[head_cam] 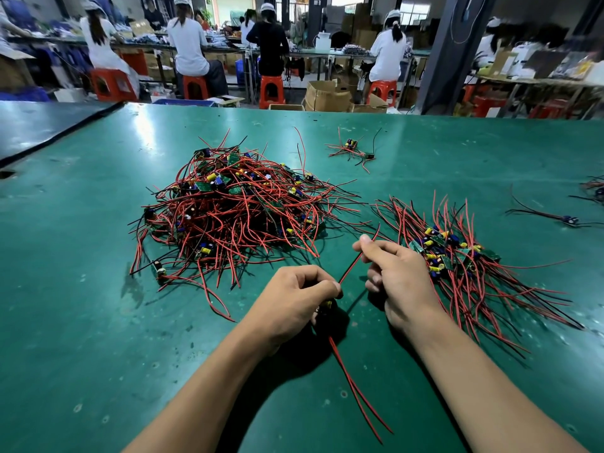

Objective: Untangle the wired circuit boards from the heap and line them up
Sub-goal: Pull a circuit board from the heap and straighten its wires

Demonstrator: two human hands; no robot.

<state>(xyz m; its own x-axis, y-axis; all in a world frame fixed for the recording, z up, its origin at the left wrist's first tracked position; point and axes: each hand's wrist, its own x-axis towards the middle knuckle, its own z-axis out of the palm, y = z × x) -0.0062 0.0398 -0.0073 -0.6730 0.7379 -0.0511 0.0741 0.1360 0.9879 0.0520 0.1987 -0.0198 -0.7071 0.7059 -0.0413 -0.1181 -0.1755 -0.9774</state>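
A tangled heap [235, 207] of small green circuit boards with red and black wires lies on the green table [81, 322], left of centre. To its right lies a lined-up row of boards [457, 256], their wires fanned out. My left hand [294, 302] is closed around one small board with yellow parts, mostly hidden in the fist. Two red wires [356, 393] trail from it toward me. My right hand [398, 273] pinches another red wire [351, 266] of that board between thumb and forefinger, stretched up and to the right.
A small cluster of boards [353, 148] lies farther back. A single wired board [568, 219] and more wires [595, 188] sit at the right edge. A dark mat edge [58, 138] crosses the far left. Beyond the table, people sit on red stools at benches.
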